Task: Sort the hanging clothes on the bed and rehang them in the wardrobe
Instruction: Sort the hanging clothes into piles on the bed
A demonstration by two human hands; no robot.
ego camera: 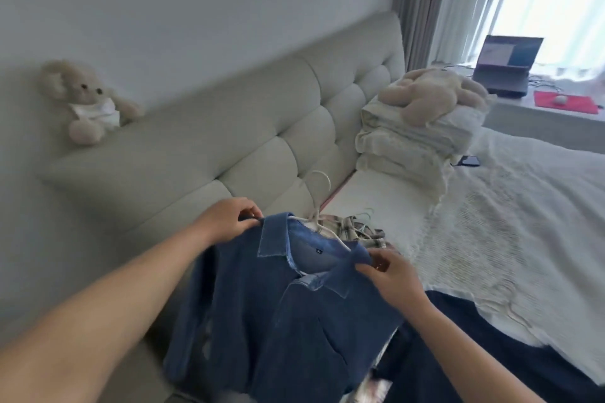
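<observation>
Right now we pinch the denim shirt (294, 298) at both shoulders, left hand (229, 222) and right hand (389, 271), with the white hanger (319, 203) between our fingers; tilting could slip it onto the plaid shirt (360, 229) beyond.

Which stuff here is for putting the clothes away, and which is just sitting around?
For the job:
- denim shirt, held by left hand and right hand
- white hanger
- plaid shirt

Just lying about:
- teddy bear
- folded blankets
- laptop
- phone
</observation>
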